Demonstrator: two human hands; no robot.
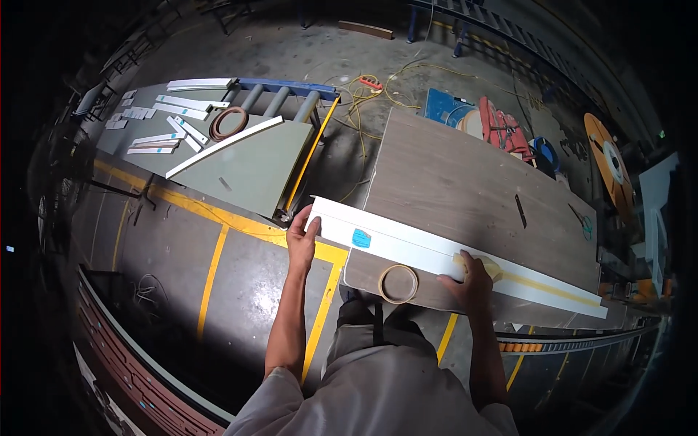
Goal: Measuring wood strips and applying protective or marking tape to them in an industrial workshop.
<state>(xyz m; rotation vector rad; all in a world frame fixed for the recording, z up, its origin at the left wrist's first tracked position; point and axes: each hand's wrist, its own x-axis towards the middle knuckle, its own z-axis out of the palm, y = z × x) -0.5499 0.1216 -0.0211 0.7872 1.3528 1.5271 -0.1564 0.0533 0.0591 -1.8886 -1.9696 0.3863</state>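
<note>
A long white panel strip [429, 243] lies slantwise over the near part of the brown tabletop, its left end sticking out past the table's edge. My left hand [302, 231] is closed around that end, thumb on top. A small blue label [360, 237] is on the strip's face. My right hand [471, 282] is closed on a yellowish tape, bunched beside the fingers, over the strip's near edge. From there a flat yellow band [549, 287] runs toward the strip's right end. Just in front of me, a tan tape roll [398, 283] lies flat at the table's near edge.
Scissors [584, 224] and a dark narrow tool [520, 211] rest on the brown table [443, 174]. Left stands a grey-green table [254, 171] with white strips and a brown coil [228, 123]. Yellow cable [360, 109] lies on the floor between; a red bag [503, 131] sits beyond.
</note>
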